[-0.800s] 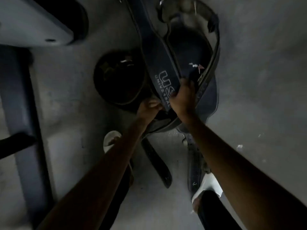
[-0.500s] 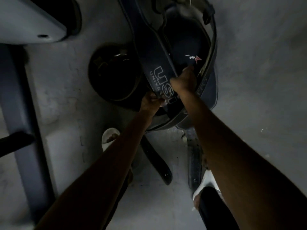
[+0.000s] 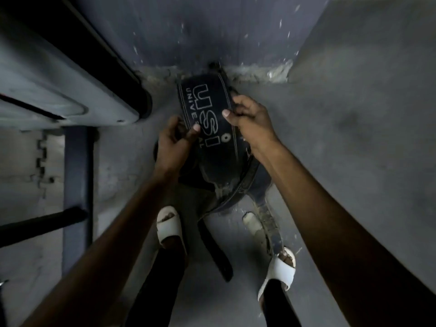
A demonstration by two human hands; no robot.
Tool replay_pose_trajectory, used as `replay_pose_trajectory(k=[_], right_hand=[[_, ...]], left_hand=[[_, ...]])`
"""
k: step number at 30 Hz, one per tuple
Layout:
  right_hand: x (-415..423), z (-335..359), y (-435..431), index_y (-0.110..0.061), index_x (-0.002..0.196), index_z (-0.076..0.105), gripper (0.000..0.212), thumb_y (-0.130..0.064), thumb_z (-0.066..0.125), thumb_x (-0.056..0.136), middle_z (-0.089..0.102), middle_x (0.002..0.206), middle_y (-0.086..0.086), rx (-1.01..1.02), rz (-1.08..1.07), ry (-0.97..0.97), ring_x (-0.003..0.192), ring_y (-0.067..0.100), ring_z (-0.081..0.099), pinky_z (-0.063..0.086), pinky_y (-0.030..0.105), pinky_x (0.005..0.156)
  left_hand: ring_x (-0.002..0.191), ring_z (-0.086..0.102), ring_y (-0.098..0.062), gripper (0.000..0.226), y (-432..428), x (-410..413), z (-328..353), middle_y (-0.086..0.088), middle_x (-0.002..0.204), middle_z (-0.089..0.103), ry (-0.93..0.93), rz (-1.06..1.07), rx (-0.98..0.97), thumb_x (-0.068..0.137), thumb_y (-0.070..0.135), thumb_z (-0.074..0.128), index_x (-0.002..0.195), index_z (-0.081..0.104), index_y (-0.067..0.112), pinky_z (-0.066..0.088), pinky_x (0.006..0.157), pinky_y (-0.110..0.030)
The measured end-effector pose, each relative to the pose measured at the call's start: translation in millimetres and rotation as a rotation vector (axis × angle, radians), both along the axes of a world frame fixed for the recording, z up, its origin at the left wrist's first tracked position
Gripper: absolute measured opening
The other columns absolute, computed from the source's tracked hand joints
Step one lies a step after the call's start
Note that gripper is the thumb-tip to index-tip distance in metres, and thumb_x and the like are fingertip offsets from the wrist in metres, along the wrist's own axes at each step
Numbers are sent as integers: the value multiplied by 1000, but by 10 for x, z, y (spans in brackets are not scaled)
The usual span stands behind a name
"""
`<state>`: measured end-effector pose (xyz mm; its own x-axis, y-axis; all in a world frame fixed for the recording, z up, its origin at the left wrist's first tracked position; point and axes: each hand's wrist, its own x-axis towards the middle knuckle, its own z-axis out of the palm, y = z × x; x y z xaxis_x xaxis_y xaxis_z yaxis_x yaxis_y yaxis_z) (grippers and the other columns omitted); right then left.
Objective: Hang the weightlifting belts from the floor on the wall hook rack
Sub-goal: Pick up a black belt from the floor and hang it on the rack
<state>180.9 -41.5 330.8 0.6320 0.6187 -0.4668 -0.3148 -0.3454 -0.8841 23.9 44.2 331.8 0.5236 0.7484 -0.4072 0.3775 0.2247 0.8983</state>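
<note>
Grey floor (image 3: 354,149) meets a dark wall (image 3: 212,31); a metal frame (image 3: 77,173) stands left. A black belt (image 3: 212,138) marked "USI" hangs above sandalled feet, its edges grasped by the left hand (image 3: 173,142) and right hand (image 3: 250,119)

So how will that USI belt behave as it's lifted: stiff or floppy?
The USI belt probably stays fairly stiff: its wide panel holds a curve between the left hand and right hand. The narrow strap end trails down, so it will likely swing. Two hands suggest some bulk.
</note>
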Motion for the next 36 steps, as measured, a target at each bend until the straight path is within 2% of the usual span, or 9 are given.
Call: replay_pose_trajectory(k=[2, 4, 6, 11, 16, 21, 25, 29, 36], right_hand=[[87, 641, -10, -4, 139, 57, 48, 4, 68, 92, 73, 120, 14, 102, 36, 33, 113, 25, 71, 59, 32, 94], [157, 1277, -88, -8, 144, 54, 58, 9, 67, 91, 71, 129, 15, 198, 97, 57, 122, 28, 68, 57, 35, 99], [235, 1933, -195, -10, 147, 52, 61, 12, 65, 91, 68, 134, 16, 276, 139, 47, 125, 27, 66, 54, 37, 105], [432, 3579, -454, 0, 132, 63, 41, 3, 68, 92, 72, 124, 21, 335, 114, -72, 119, 36, 69, 50, 49, 110], [533, 5081, -688, 0, 127, 66, 31, -5, 66, 96, 76, 117, 18, 488, 133, -172, 108, 32, 74, 58, 37, 97], [378, 6517, -777, 2, 120, 67, 24, 3, 59, 97, 78, 99, 14, 734, 98, -94, 84, 21, 76, 62, 29, 74], [247, 7722, -843, 4, 122, 68, 27, 2, 60, 96, 74, 111, 24, 852, 68, -201, 92, 30, 72, 63, 37, 82], [98, 8677, -915, 6, 118, 68, 24, 1, 62, 95, 73, 111, 26, 939, 61, -308, 93, 32, 71, 60, 44, 88], [-60, 9767, -1075, -7, 92, 73, 13, 2, 63, 94, 79, 81, 5, 1036, 20, -432, 69, 14, 74, 60, 26, 62]], left_hand=[[92, 70, -30, 25, 51, 175, 673, -16, 102, 72, -94, 55, 8, 99, 14, 59, 118, 56, -3, 61, 74, -36], [68, 68, -6, 17, 73, 350, 1345, 4, 75, 73, -194, 81, 40, 99, 5, 55, 112, 58, -6, 52, 58, -17], [56, 60, 6, 11, 44, 513, 2043, 8, 67, 68, -268, 59, 88, 99, 2, 54, 107, 58, -4, 45, 54, -9], [55, 52, -4, 16, -175, 770, 3780, -11, 68, 57, -381, 9, 207, 98, 4, 56, 83, 56, 5, 42, 53, -12], [52, 49, 1, 9, -439, 864, 5355, -6, 69, 51, -491, 47, 370, 97, 8, 61, 91, 57, 3, 40, 52, -10], [73, 52, -17, 14, -733, 731, 6848, -16, 85, 56, -592, 35, 500, 95, 12, 64, 103, 63, 0, 42, 66, -23], [63, 60, -2, 20, -891, 589, 7965, -4, 82, 63, -662, 31, 590, 94, 12, 67, 112, 63, 5, 47, 58, -12], [71, 66, -1, 31, -991, 427, 8737, -5, 92, 72, -703, 21, 733, 92, 20, 70, 115, 67, -1, 49, 61, -13], [88, 73, -6, 27, -1075, 223, 9051, -1, 101, 78, -763, -127, 923, 87, 19, 76, 111, 73, 8, 57, 79, -21]])
